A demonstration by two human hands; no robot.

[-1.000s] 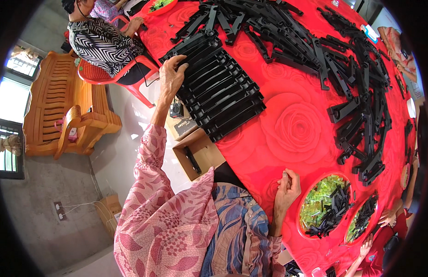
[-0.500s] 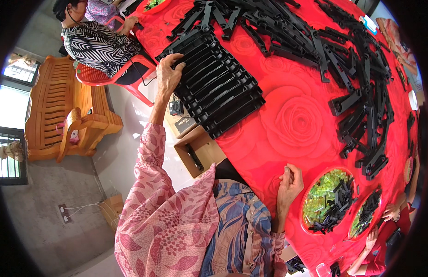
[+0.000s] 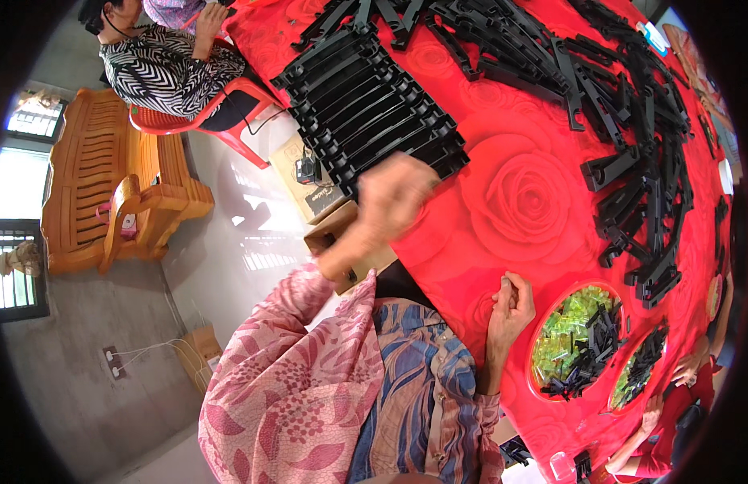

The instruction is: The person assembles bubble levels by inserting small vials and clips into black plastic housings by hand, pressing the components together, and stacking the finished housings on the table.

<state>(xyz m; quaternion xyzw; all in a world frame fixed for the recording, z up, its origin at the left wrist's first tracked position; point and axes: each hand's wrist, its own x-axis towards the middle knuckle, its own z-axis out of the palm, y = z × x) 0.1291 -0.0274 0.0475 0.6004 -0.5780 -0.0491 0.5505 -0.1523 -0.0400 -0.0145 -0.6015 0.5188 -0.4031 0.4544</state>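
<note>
Long black plastic strips (image 3: 362,109) lie side by side in a neat row at the table's left edge. Over the near end of that row is my left hand (image 3: 394,194), smeared by motion, so its fingers cannot be read. Farther right and nearer to me, my right hand (image 3: 511,310) rests above the red tablecloth (image 3: 523,194) with its fingers curled in. Whatever it may hold is hidden. Close beside it stands a red-rimmed round tray (image 3: 539,379) with yellow-green clear pieces (image 3: 563,331) and small black pieces (image 3: 591,347).
A big heap of loose black strips (image 3: 640,169) covers the far and right table. A second round tray (image 3: 614,403) sits near a co-worker's hands (image 3: 687,367). Below the left edge are an open cardboard box (image 3: 382,260), a red chair (image 3: 253,137) with a seated person (image 3: 164,73), and a wooden bench (image 3: 91,177).
My left hand has swept from the row's far left side toward its near end. My right hand has barely moved. The seated person's hand has lifted off the table.
</note>
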